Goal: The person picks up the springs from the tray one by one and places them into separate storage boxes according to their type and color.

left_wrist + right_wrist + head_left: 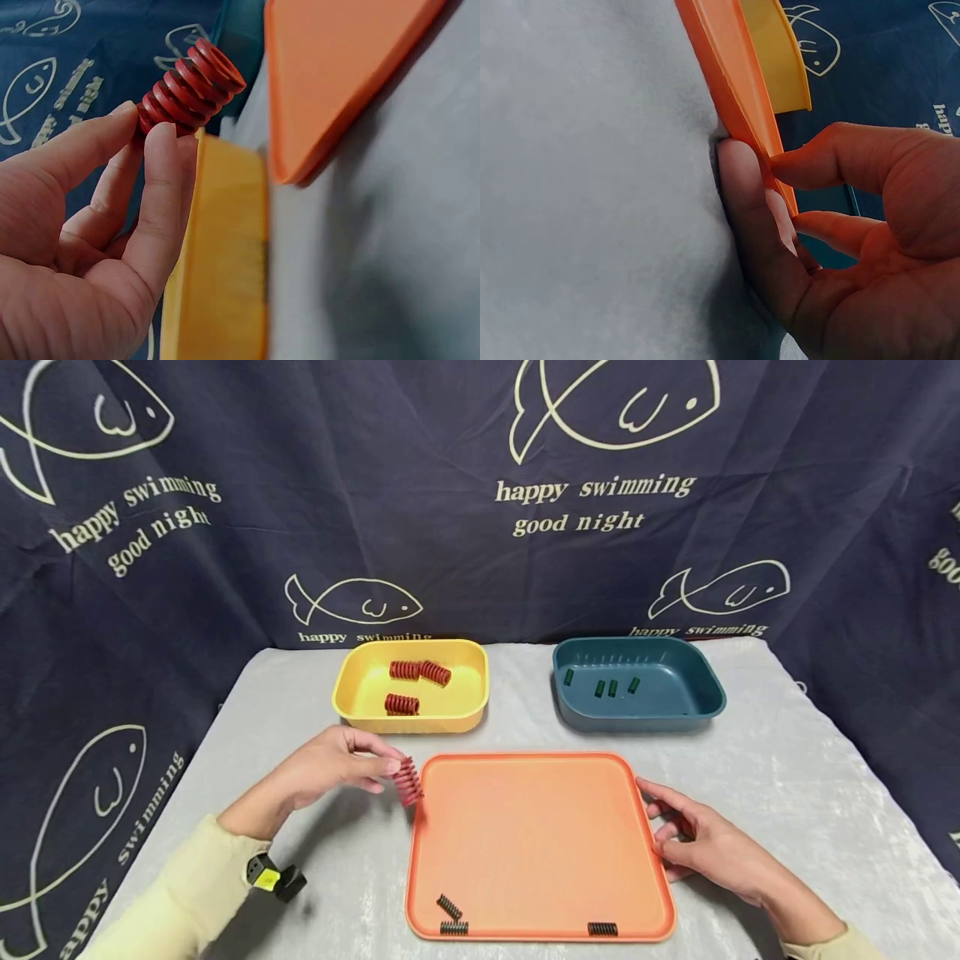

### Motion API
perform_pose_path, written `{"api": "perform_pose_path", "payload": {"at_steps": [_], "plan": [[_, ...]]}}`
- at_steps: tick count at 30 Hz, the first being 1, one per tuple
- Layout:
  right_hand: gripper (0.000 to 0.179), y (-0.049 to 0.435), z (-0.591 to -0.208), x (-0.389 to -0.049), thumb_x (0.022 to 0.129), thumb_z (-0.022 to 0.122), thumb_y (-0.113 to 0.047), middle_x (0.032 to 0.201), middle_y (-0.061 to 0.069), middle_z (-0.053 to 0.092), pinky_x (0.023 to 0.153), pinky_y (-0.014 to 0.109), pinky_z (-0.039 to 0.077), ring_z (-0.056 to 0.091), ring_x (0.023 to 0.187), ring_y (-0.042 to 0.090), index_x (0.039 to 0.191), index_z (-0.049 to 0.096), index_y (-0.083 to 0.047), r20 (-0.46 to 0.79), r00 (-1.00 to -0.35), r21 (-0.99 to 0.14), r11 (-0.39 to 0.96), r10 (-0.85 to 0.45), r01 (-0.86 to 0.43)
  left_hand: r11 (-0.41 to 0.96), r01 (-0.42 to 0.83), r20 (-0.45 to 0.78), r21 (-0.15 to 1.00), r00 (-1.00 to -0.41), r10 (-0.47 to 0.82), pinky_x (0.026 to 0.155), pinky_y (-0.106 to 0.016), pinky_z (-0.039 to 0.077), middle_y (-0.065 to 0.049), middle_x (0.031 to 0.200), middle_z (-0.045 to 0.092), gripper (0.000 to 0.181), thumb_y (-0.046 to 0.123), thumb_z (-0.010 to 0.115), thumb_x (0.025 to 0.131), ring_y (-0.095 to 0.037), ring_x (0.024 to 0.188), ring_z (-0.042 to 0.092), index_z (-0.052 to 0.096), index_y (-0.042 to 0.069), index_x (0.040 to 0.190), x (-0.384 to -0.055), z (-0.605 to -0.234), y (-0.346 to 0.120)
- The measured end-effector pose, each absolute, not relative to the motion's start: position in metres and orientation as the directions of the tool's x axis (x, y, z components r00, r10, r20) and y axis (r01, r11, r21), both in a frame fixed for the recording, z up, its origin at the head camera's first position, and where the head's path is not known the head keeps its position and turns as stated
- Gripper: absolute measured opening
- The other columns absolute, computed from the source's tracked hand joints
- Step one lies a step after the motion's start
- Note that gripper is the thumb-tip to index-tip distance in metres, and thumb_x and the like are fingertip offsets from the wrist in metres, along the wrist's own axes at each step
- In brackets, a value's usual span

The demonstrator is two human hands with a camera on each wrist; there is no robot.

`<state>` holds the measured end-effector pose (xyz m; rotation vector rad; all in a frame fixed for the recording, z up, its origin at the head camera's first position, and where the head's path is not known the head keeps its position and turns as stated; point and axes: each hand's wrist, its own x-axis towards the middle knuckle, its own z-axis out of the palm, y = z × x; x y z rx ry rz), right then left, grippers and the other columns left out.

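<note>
My left hand (341, 764) pinches a red coil spring (407, 782) between thumb and fingertips, raised beside the left edge of the orange tray (532, 843). In the left wrist view, the spring (193, 86) points up and away from the fingers, its far end free. My right hand (708, 839) holds the tray's right edge, with digits on the rim and against its outer side in the right wrist view. Along the tray's front lie small dark springs: two at the left, one spring (602, 929) at the right.
Behind the tray stand a yellow bin (408, 724) holding three red springs (402, 703) and a blue-green bin (641, 724) with several small green springs (613, 688). A dark curtain (480, 552) with fish prints hangs behind the grey-covered table (337, 877).
</note>
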<state>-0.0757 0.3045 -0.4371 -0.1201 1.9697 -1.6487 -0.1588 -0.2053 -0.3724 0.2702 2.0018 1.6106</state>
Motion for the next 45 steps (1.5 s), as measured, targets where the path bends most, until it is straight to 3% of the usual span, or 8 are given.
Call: {"api": "perform_pose_path", "payload": {"at_steps": [7,15,24,30,39,45], "plan": [[0.084,0.305,-0.438,-0.075,0.094,0.062,0.008,0.133,0.028,0.034,0.070,0.048,0.064,0.059,0.094,0.023,0.164,0.017,-0.004,-0.360,-0.837,-0.930,0.230,-0.413,0.286,0.238,-0.189,-0.276,0.953,-0.865,0.419,0.086,-0.044,0.063,-0.006,0.101,0.076,0.024,0.006,0.072,0.097,-0.018,0.095,0.072,0.072,-0.010,0.115,-0.182,-0.353,-0.214],[0.084,0.305,-0.439,-0.075,0.094,0.061,0.008,0.134,0.027,0.035,0.070,0.048,0.064,0.059,0.094,0.025,0.164,0.017,-0.004,-0.360,-0.837,-0.930,0.228,-0.411,0.288,0.159,-0.234,-0.279,0.959,-0.882,0.380,0.087,-0.032,0.062,-0.002,0.098,0.077,0.013,0.002,0.065,0.101,-0.012,0.096,0.073,0.076,0.002,0.107,-0.213,-0.339,-0.222],[0.084,0.305,-0.436,-0.075,0.094,0.061,0.009,0.133,0.028,0.034,0.070,0.048,0.064,0.059,0.094,0.024,0.164,0.018,-0.005,-0.362,-0.837,-0.929,0.230,-0.411,0.289,0.121,-0.310,-0.332,0.943,-0.904,0.271,0.082,-0.026,0.062,0.000,0.097,0.074,0.017,0.003,0.066,0.100,-0.012,0.091,0.073,0.070,-0.006,0.114,-0.245,-0.328,-0.213],[0.084,0.304,-0.436,-0.075,0.093,0.061,0.009,0.134,0.027,0.035,0.070,0.048,0.064,0.060,0.095,0.026,0.164,0.019,-0.005,-0.368,-0.838,-0.926,0.236,-0.403,0.294,0.106,-0.374,-0.388,0.921,-0.897,0.210,0.082,-0.027,0.062,0.000,0.092,0.075,0.007,0.006,0.070,0.099,-0.012,0.086,0.074,0.076,0.005,0.101,-0.260,-0.329,-0.208],[0.085,0.303,-0.435,-0.075,0.092,0.062,0.009,0.135,0.027,0.036,0.071,0.049,0.064,0.060,0.096,0.027,0.164,0.019,-0.005,-0.383,-0.838,-0.920,0.245,-0.389,0.307,0.135,-0.435,-0.450,0.890,-0.886,0.113,0.085,-0.028,0.061,0.003,0.088,0.074,0.030,0.010,0.073,0.097,-0.013,0.087,0.073,0.068,-0.001,0.124,-0.282,-0.339,-0.203],[0.085,0.303,-0.435,-0.075,0.092,0.061,0.009,0.134,0.027,0.035,0.070,0.047,0.064,0.059,0.095,0.026,0.164,0.019,-0.006,-0.383,-0.837,-0.919,0.248,-0.391,0.305,0.119,-0.472,-0.479,0.874,-0.876,0.048,0.088,-0.029,0.060,0.002,0.087,0.073,0.020,0.011,0.075,0.096,-0.014,0.087,0.071,0.071,0.003,0.114,-0.292,-0.353,-0.199]]}}
